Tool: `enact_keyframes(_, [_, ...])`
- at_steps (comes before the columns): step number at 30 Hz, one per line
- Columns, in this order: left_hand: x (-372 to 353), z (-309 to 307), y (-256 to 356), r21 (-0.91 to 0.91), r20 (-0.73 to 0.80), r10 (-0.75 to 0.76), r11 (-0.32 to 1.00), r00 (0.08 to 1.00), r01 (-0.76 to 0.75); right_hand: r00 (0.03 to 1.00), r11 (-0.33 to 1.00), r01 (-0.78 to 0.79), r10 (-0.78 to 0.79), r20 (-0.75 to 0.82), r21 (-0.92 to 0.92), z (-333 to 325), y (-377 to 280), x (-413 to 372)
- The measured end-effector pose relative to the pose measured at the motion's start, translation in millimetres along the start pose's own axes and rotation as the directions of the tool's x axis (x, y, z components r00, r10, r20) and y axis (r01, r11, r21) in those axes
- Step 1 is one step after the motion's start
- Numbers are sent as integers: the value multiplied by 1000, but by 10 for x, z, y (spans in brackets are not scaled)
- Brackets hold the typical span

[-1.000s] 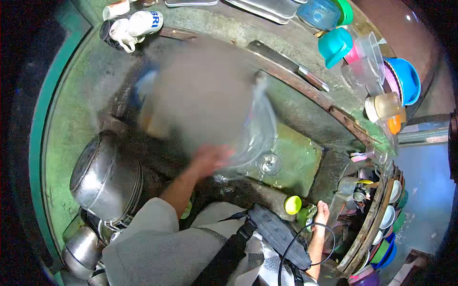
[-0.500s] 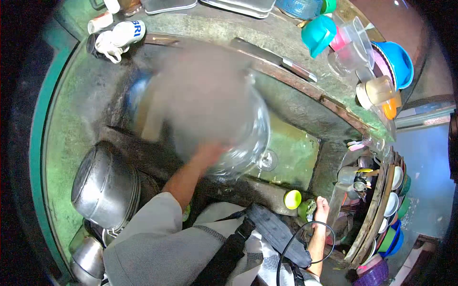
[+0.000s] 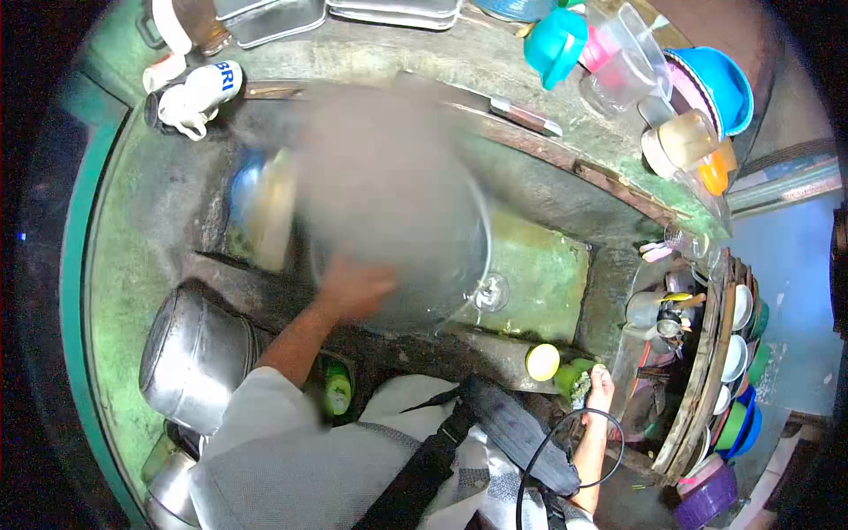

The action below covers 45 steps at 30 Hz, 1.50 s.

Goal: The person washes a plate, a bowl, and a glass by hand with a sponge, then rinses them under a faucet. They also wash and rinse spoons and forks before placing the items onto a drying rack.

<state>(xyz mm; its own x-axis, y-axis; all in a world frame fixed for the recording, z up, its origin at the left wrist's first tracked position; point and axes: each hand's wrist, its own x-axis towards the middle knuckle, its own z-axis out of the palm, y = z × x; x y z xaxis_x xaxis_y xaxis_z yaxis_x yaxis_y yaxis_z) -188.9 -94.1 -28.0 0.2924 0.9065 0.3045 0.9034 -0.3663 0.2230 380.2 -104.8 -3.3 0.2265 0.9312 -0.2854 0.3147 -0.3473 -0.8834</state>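
Note:
My left hand [image 3: 352, 288] grips the near rim of a large clear container [image 3: 455, 265], which hangs tilted over the green-stained sink [image 3: 543, 283]. Most of the container is a blur. A small clear glass [image 3: 491, 291] stands in the sink just right of it. My right hand [image 3: 601, 387] is low at the sink's front right corner, touching a green scrubber [image 3: 574, 378]. Its fingers are too small to show a grip. A yellow-green lid [image 3: 542, 360] lies beside the scrubber.
Steel pots [image 3: 199, 353] are stacked at the left, and a green bottle [image 3: 336, 390] stands near my left arm. On the far ledge are a knife [image 3: 523, 113], white mugs [image 3: 190, 93], a teal cup [image 3: 555, 40] and blue bowls [image 3: 720, 84]. A rack of bowls [image 3: 733, 353] stands on the right.
My left hand and the clear container have shifted left and slightly up over the sink. My right hand has stayed by the scrubber. The view has tipped a little.

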Motion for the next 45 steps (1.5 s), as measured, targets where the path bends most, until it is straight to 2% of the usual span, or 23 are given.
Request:
enact_keyframes(3, [-26, 51, -6, -95, 51, 46, 995, 998, -41, 995, 995, -96, 96, 2, 34, -59, 70, 23])
enact_keyframes(5, [-28, 139, -87, -208, 103, 33, 978, 994, -11, 999, 994, 31, -33, -19, -102, -30, 21, 30])
enact_keyframes(8, [-94, 395, -363, -4, 130, -201, 979, 971, 203, 997, 997, -72, 72, -3, 22, 48, -155, -9])
enact_keyframes(10, [-446, 933, -608, 4, 177, -131, 991, 976, 132, 998, 999, -29, 27, -53, -29, 64, -220, -27])
enact_keyframes(13, [-563, 1209, -789, -411, 117, -178, 887, 977, 210, 998, 998, -57, 57, -27, -16, -37, -135, -9])
enact_keyframes(14, [-531, 1061, -674, -313, -81, -379, 888, 922, 337, 996, 996, -80, 79, -37, -35, -65, -118, -22])
enact_keyframes(16, [-314, 964, -586, -667, -237, -780, 564, 579, 487, 994, 996, -89, 89, -69, 0, -55, -111, -42])
enact_keyframes(19, [-15, 1074, -675, -925, 242, -821, -34, 517, 379, 990, 996, -90, 88, -112, -8, -37, -329, -169])
enact_keyframes(20, [81, 930, -539, -903, 421, -691, -384, 588, 195, 995, 998, -65, 65, -81, 7, -87, -226, -137])
enact_keyframes(21, [190, 829, -396, -717, 530, -507, -696, 680, 40, 993, 997, -74, 74, -90, 1, -71, -372, -190])
enact_keyframes(22, [311, 828, -244, -739, 476, -621, -666, 623, -99, 995, 999, -44, 46, -86, 23, -121, -265, -170])
enact_keyframes(23, [352, 822, -231, -678, 454, -596, -713, 662, -177, 996, 999, -11, 15, -83, 48, -164, -164, -138])
enact_keyframes(25, [473, 638, -23, -766, 464, -730, -615, 502, -187, 993, 1000, -23, 21, -117, -13, -267, -179, -167])
enact_keyframes(26, [409, 714, -95, -932, 359, -782, -322, 509, 164, 991, 996, -88, 90, -102, 23, -298, -195, -165])
enact_keyframes(27, [317, 822, -121, -882, 241, -795, 60, 557, 468, 990, 999, -46, 48, -130, 18, -370, -80, -147])
enact_keyframes(29, [190, 779, 172, -637, 0, -656, 582, 754, 506, 987, 997, -68, 64, -148, -23, -609, 3, -200])
enact_keyframes(31, [248, 386, 710, -178, 96, -436, 877, 895, 447, 983, 989, 145, -149, -111, -41, -924, 329, -188])
enact_keyframes(32, [332, 253, 984, -47, 62, -283, 957, 957, 286, 992, 999, 30, -34, -124, -41, -1057, 421, -230])
enact_keyframes(33, [406, 209, 1220, 88, 48, -119, 990, 992, 114, 988, 996, -83, 77, -135, -40, -1189, 560, -262])
enact_keyframes(35, [586, 330, 1659, -131, -16, -128, 984, 992, 125, 975, 989, -127, 110, -195, -76, -1431, 1027, -312])
enact_keyframes(38, [1119, 566, 2403, -250, -35, 91, 963, 995, -97, 952, 971, -197, 156, -262, -138, -1653, 1388, -552])
enact_keyframes(41, [1848, 365, 3653, -464, -45, 431, 790, 901, -401, 926, 948, -313, 291, -240, -59, -1885, 1545, -779])
enact_keyframes(45, [2355, 545, 5046, -708, -100, 472, 585, 876, -396, 930, 967, -216, 246, -274, 137, -2114, 2121, -1125])
